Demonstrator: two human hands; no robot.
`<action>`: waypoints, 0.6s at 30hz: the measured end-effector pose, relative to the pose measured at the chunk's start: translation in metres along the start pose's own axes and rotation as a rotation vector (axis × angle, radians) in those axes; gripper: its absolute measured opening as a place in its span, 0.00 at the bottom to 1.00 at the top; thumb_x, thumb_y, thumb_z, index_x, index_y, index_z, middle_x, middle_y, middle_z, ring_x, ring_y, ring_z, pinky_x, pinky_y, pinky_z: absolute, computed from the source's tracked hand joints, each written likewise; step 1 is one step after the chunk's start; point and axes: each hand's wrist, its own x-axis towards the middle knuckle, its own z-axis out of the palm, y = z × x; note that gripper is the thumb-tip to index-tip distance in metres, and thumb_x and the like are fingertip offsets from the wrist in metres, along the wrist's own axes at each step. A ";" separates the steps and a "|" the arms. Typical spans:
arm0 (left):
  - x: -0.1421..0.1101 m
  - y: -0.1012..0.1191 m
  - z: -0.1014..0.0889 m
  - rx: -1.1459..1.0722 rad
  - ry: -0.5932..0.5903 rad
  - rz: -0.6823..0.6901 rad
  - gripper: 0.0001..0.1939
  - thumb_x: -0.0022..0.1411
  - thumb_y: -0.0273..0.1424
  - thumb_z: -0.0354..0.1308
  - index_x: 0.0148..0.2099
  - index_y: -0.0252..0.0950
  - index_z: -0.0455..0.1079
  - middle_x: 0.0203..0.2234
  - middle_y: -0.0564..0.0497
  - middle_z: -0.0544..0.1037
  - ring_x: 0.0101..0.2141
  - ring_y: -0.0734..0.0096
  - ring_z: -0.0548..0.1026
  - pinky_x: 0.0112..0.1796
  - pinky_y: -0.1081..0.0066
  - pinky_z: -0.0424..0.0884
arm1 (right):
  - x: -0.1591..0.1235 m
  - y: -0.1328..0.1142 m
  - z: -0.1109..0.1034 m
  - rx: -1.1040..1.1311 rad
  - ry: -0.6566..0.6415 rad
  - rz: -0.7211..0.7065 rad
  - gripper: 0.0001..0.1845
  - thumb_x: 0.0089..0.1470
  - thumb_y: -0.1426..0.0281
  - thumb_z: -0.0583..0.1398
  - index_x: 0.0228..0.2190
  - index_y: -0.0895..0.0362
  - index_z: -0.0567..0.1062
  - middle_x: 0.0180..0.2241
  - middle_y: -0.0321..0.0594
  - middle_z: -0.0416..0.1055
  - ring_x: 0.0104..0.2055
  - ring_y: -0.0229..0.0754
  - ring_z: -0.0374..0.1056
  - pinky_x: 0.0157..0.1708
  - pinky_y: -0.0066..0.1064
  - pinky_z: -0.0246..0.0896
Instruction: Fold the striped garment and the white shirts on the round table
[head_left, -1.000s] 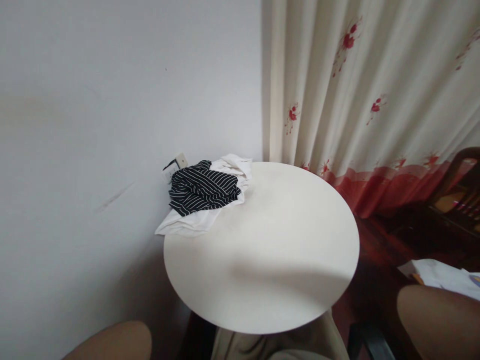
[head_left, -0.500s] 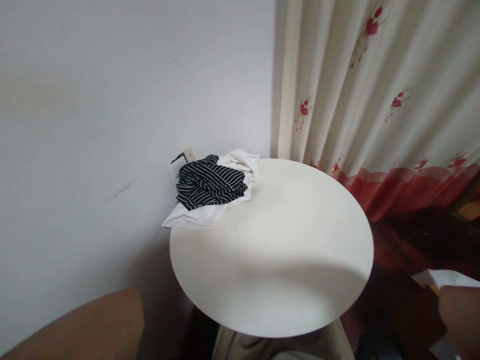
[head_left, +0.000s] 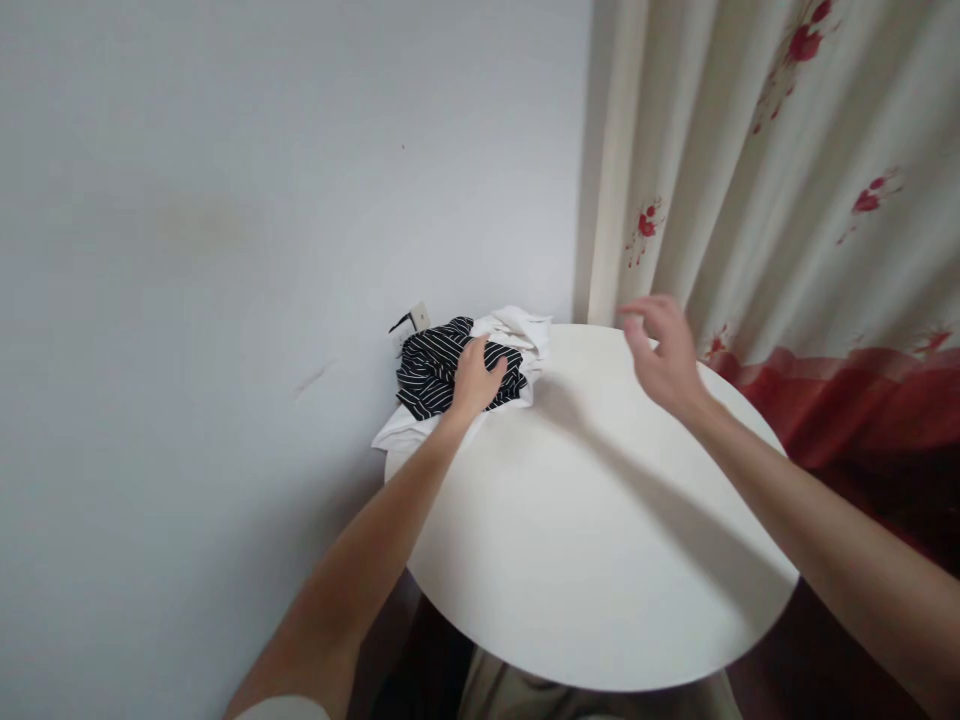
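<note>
A crumpled black garment with white stripes (head_left: 435, 368) lies on top of a white cloth (head_left: 517, 330) at the far left edge of a round white table (head_left: 600, 540). My left hand (head_left: 477, 376) rests on the striped garment, fingers curled down onto it. My right hand (head_left: 661, 350) hovers above the table's far side, a little to the right of the pile, fingers loosely bent and holding nothing.
A pale wall stands behind and to the left, with a socket and a plug (head_left: 411, 320) just behind the clothes. A cream curtain with red flowers and a red hem (head_left: 787, 200) hangs at the right. Dark floor shows under the table.
Both arms have come forward over the table from the lower corners. The left hand has landed on the striped garment and the right hand has risen near the pile. The view shifted left.
</note>
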 end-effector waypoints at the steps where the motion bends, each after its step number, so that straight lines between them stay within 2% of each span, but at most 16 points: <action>1: -0.011 -0.003 0.010 0.087 -0.101 -0.104 0.30 0.67 0.38 0.61 0.67 0.34 0.61 0.63 0.35 0.65 0.63 0.45 0.63 0.60 0.46 0.61 | -0.007 0.004 0.011 -0.033 -0.042 0.030 0.19 0.67 0.63 0.56 0.55 0.58 0.72 0.57 0.51 0.67 0.59 0.50 0.62 0.59 0.48 0.58; 3: -0.033 -0.007 0.031 0.247 -0.298 -0.252 0.34 0.66 0.42 0.60 0.70 0.41 0.58 0.69 0.40 0.57 0.68 0.40 0.53 0.62 0.41 0.54 | -0.026 0.015 0.039 -0.144 -0.219 0.138 0.21 0.68 0.64 0.54 0.57 0.61 0.71 0.61 0.56 0.63 0.63 0.53 0.57 0.61 0.48 0.52; 4: -0.042 -0.010 0.041 0.297 -0.350 -0.268 0.33 0.66 0.43 0.59 0.70 0.43 0.58 0.70 0.42 0.54 0.68 0.39 0.50 0.63 0.39 0.51 | -0.037 0.021 0.053 -0.205 -0.334 0.201 0.23 0.67 0.64 0.54 0.58 0.62 0.70 0.63 0.59 0.60 0.64 0.55 0.54 0.60 0.50 0.51; 5: -0.049 -0.012 0.050 0.333 -0.375 -0.270 0.32 0.67 0.43 0.58 0.70 0.45 0.58 0.71 0.44 0.52 0.69 0.39 0.47 0.63 0.37 0.49 | -0.047 0.027 0.066 -0.250 -0.428 0.242 0.24 0.68 0.63 0.53 0.60 0.61 0.69 0.65 0.59 0.57 0.66 0.57 0.53 0.60 0.52 0.51; 7: -0.057 -0.015 0.063 0.381 -0.368 -0.261 0.31 0.67 0.43 0.56 0.70 0.45 0.59 0.72 0.46 0.50 0.69 0.39 0.46 0.63 0.36 0.46 | -0.065 0.038 0.086 -0.281 -0.506 0.269 0.23 0.67 0.62 0.54 0.58 0.59 0.70 0.65 0.58 0.58 0.66 0.59 0.52 0.60 0.56 0.49; 10: -0.058 -0.016 0.069 0.395 -0.302 -0.235 0.30 0.67 0.42 0.56 0.68 0.44 0.61 0.71 0.46 0.53 0.69 0.40 0.47 0.64 0.38 0.46 | -0.079 0.049 0.100 -0.308 -0.497 0.259 0.21 0.65 0.62 0.53 0.55 0.57 0.73 0.64 0.56 0.61 0.66 0.58 0.53 0.61 0.56 0.48; 13: -0.052 -0.014 0.062 0.341 -0.203 -0.229 0.24 0.69 0.40 0.54 0.64 0.44 0.66 0.67 0.45 0.63 0.66 0.47 0.56 0.63 0.45 0.52 | -0.082 0.060 0.104 -0.347 -0.452 0.263 0.22 0.64 0.63 0.54 0.55 0.57 0.73 0.62 0.54 0.65 0.65 0.55 0.56 0.63 0.48 0.51; 15: -0.047 -0.013 0.053 0.312 -0.090 -0.258 0.20 0.70 0.36 0.51 0.62 0.43 0.68 0.62 0.44 0.69 0.63 0.51 0.63 0.62 0.50 0.57 | -0.082 0.068 0.105 -0.342 -0.427 0.270 0.22 0.62 0.64 0.55 0.54 0.58 0.74 0.59 0.53 0.68 0.64 0.53 0.59 0.63 0.44 0.52; 18: -0.041 -0.017 0.037 0.349 0.101 -0.349 0.23 0.67 0.28 0.52 0.63 0.41 0.65 0.60 0.42 0.68 0.61 0.52 0.64 0.62 0.50 0.56 | -0.083 0.077 0.106 -0.303 -0.411 0.277 0.22 0.60 0.67 0.55 0.53 0.61 0.76 0.56 0.54 0.71 0.62 0.53 0.62 0.63 0.42 0.53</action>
